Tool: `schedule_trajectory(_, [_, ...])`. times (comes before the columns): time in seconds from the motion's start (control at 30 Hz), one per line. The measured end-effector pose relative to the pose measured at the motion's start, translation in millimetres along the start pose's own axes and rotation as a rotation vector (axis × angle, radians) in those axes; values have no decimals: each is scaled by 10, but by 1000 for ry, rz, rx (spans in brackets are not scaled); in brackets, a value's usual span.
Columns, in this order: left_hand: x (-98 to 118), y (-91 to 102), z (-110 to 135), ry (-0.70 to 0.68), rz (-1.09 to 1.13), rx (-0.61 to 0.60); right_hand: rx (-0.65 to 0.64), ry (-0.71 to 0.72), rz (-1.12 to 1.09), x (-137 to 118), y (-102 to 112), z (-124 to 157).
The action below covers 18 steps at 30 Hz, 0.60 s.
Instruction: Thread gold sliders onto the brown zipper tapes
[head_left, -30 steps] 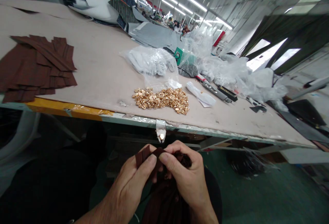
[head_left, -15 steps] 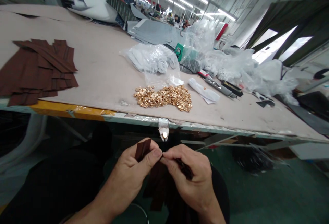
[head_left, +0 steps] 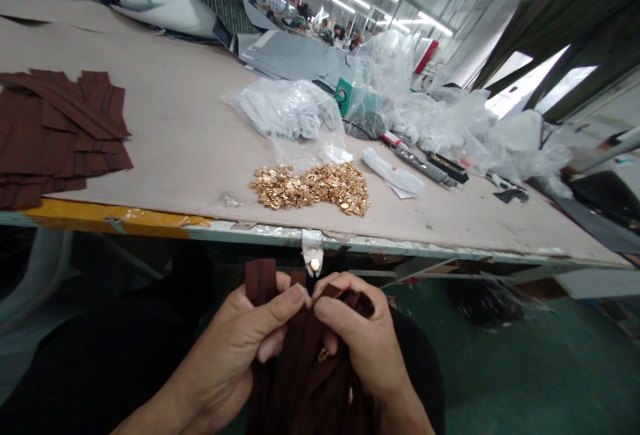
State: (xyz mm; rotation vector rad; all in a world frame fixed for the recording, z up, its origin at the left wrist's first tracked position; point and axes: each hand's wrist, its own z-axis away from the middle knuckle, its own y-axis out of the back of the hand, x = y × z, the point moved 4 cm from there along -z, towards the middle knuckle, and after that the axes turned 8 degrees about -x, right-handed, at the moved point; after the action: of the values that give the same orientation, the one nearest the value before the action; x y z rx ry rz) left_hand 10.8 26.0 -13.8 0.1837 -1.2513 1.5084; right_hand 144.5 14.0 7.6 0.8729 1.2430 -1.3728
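Long table [head_left: 200, 148] in a lit workshop: gold sliders [head_left: 313, 187], brown strips [head_left: 55, 128], plastic bags [head_left: 287, 110]. Left hand [head_left: 240, 348] and right hand [head_left: 357, 342] both pinched on dark brown zipper tapes [head_left: 300, 355].

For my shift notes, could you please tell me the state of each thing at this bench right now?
left hand, closed on the brown strips
right hand, closed on them too
brown strips, bunched below the table edge
gold fittings, loose heap on the table
brown stack, fanned out flat
plastic bag, crumpled, lying

Your L hand [head_left: 240, 348] & R hand [head_left: 363, 345] sit close together, low in front, thumbs nearly touching, fingers curled in a pinch, forearms angled inward.
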Motion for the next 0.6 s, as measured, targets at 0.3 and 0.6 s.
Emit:
schedule_trajectory(0.3, [89,-66,-85,-14,-37,-8,-30,-140,-320,66,36,-168])
schedule_trajectory(0.6, [122,-71,-135,-32,-51,5,-75,-197,-317,108,42,-249])
